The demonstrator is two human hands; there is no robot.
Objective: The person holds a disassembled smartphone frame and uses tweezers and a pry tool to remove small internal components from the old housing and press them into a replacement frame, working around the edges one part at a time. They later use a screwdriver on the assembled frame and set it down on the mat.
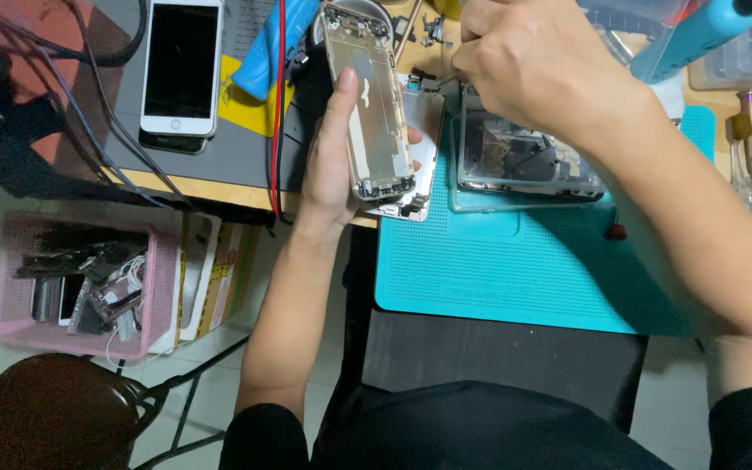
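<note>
Pink plastic basket (19, 296) of spare parts sits on the floor off the bench's left end, and a white phone (181, 65) lies face up near the bench's front edge. Your left hand (328, 165) is wrapped around an opened phone housing (374, 113), thumb up its left side, just above the teal mat's (515, 270) far left corner. Keep that grip firm and the housing steady. Your right hand (537, 61) is closed on a thin tool (439, 80) at the mat's far edge; work it gently, I'd judge. Its tip and your fingers are hidden, and the opened device (524, 161) beyond is partly covered.
</note>
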